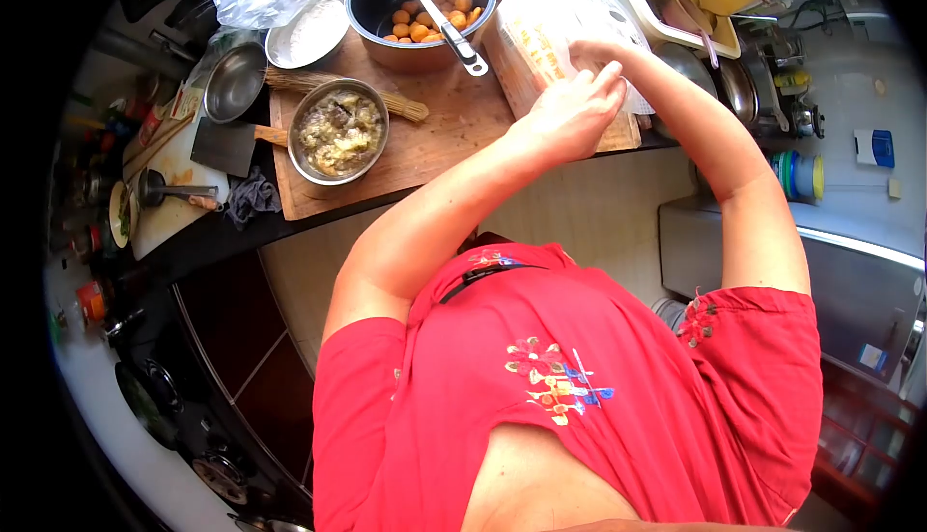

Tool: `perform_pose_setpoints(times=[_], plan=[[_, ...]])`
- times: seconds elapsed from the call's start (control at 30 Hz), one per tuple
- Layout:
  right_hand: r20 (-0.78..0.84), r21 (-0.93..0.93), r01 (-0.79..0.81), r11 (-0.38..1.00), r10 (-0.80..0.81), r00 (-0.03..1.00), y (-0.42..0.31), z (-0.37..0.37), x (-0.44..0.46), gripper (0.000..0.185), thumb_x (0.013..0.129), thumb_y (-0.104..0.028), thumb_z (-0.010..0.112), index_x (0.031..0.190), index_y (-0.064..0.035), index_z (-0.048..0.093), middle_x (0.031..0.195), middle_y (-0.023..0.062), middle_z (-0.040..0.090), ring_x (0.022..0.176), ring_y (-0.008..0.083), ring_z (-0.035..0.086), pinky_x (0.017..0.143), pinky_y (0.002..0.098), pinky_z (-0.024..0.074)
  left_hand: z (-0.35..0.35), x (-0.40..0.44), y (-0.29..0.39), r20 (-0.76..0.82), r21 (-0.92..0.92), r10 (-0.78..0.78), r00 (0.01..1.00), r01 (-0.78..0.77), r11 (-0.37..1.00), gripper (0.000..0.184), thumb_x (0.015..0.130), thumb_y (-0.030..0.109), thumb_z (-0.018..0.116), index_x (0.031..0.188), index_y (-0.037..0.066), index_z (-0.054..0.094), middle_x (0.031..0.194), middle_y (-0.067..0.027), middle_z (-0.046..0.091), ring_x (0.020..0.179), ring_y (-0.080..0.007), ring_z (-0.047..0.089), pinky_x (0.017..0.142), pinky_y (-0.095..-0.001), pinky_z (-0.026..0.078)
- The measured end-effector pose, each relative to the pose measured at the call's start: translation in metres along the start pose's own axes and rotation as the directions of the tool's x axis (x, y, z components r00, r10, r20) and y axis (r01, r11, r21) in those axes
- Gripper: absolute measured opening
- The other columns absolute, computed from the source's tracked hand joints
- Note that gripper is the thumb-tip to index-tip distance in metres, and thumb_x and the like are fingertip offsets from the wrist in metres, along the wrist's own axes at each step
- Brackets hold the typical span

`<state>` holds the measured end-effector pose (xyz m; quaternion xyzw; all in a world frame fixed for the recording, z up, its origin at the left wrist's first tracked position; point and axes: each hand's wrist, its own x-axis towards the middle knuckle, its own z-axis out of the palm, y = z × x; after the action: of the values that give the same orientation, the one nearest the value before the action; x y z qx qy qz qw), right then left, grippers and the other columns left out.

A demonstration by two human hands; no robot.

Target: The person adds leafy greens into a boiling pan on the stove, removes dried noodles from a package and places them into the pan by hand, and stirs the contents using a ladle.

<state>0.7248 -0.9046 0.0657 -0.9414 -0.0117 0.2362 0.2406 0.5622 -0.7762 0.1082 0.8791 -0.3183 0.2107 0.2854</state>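
A white plastic bag with orange print [539, 42] lies over the right end of the wooden cutting board [449, 146]. My left hand [575, 115] is at the bag's near side, its fingers curled together against the plastic. Reaching in from the right, my right hand [606, 53] has its fingers bent over the bag close to the left hand. Its fingertips are partly hidden. Just left of the bag stands a dark pot [354, 13] of round orange pieces, with a silver-and-black handled utensil [436, 16] across it.
A metal bowl of pale mash [340, 133] sits on the board beside a bundle of thin sticks [406, 106]. Further left are a cleaver [223, 148], an empty metal bowl [235, 82] and a dish of white powder [307, 32]. A bin of utensils [731, 47] stands back right.
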Motion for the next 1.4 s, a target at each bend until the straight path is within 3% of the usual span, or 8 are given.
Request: perform_pose_setpoints(times=[0.1,0.2,0.6,0.7,0.8,0.9,1.0,1.4], plan=[[-0.014,0.060,0.009,0.998,-0.008,1.000,0.003,-0.002,0.000,0.030,0.069,-0.018,0.059,0.092,0.0006,0.062,0.089,0.0161,0.062,0.083,0.0252,0.060,0.074,0.0348,0.0480,-0.007,0.008,-0.001,0.304,-0.016,-0.136,0.943,0.148,0.989,0.027,0.071,0.006,0.055,0.095,-0.004,0.048,0.100,-0.0183,0.054,0.083,-0.0317,0.060,0.063,-0.0370,0.052],[-0.038,0.136,0.024,0.990,-0.019,0.999,0.004,-0.001,0.003,0.030,0.069,-0.019,0.060,0.093,-0.0004,0.062,0.090,0.0153,0.062,0.084,0.0248,0.059,0.074,0.0348,0.0480,-0.008,0.001,0.002,0.359,-0.010,-0.158,0.920,0.173,0.985,0.026,0.072,0.008,0.056,0.093,-0.004,0.049,0.092,-0.0186,0.056,0.080,-0.0327,0.060,0.063,-0.0387,0.052],[0.147,0.479,-0.146,0.866,0.085,0.985,-0.040,-0.015,-0.028,0.027,0.081,-0.014,0.051,0.102,0.0012,0.056,0.096,0.0125,0.060,0.081,0.0213,0.059,0.072,0.0333,0.0500,0.010,0.006,0.008,0.328,-0.119,-0.248,0.912,0.300,0.946,0.028,0.074,0.014,0.055,0.095,-0.002,0.049,0.092,-0.0191,0.055,0.079,-0.0345,0.059,0.069,-0.0418,0.049],[0.141,0.544,-0.016,0.839,-0.072,0.987,-0.002,-0.008,0.004,0.026,0.082,-0.015,0.051,0.102,0.0009,0.056,0.096,0.0121,0.060,0.081,0.0208,0.060,0.072,0.0345,0.0505,0.010,0.005,0.009,0.336,-0.128,-0.281,0.899,0.339,0.932,0.029,0.074,0.015,0.056,0.096,-0.002,0.049,0.093,-0.0189,0.055,0.081,-0.0345,0.059,0.070,-0.0422,0.049],[0.140,0.356,-0.090,0.930,0.042,0.989,0.007,-0.009,0.029,0.026,0.081,-0.015,0.053,0.102,0.0009,0.056,0.097,0.0118,0.060,0.083,0.0204,0.060,0.075,0.0357,0.0506,0.016,-0.001,0.007,0.282,-0.146,-0.277,0.919,0.326,0.934,0.029,0.074,0.016,0.057,0.096,-0.002,0.049,0.093,-0.0185,0.055,0.081,-0.0347,0.059,0.070,-0.0426,0.049],[0.173,0.590,-0.054,0.806,-0.060,0.983,-0.017,-0.020,-0.019,0.030,0.081,-0.017,0.054,0.103,0.0017,0.055,0.097,0.0133,0.061,0.085,0.0222,0.060,0.078,0.0372,0.0505,0.011,-0.002,0.009,0.289,-0.150,-0.278,0.916,0.330,0.932,0.029,0.075,0.016,0.057,0.096,-0.002,0.048,0.093,-0.0181,0.055,0.081,-0.0349,0.059,0.070,-0.0425,0.049],[0.248,0.510,-0.219,0.832,0.101,0.963,-0.025,-0.024,-0.011,0.034,0.080,-0.021,0.055,0.105,0.0023,0.053,0.098,0.0157,0.061,0.087,0.0240,0.060,0.080,0.0391,0.0500,0.013,-0.004,0.007,0.263,-0.180,-0.241,0.934,0.293,0.939,0.028,0.075,0.016,0.057,0.095,-0.002,0.048,0.093,-0.0180,0.055,0.082,-0.0348,0.058,0.070,-0.0423,0.049],[0.390,0.532,-0.316,0.786,0.104,0.915,-0.023,-0.023,0.003,0.032,0.086,-0.022,0.050,0.106,0.0020,0.052,0.097,0.0159,0.061,0.085,0.0253,0.062,0.077,0.0398,0.0521,0.000,-0.001,0.005,0.301,-0.112,-0.230,0.925,0.274,0.955,0.026,0.074,0.018,0.059,0.092,0.000,0.051,0.086,-0.0158,0.057,0.082,-0.0325,0.059,0.069,-0.0399,0.050]])
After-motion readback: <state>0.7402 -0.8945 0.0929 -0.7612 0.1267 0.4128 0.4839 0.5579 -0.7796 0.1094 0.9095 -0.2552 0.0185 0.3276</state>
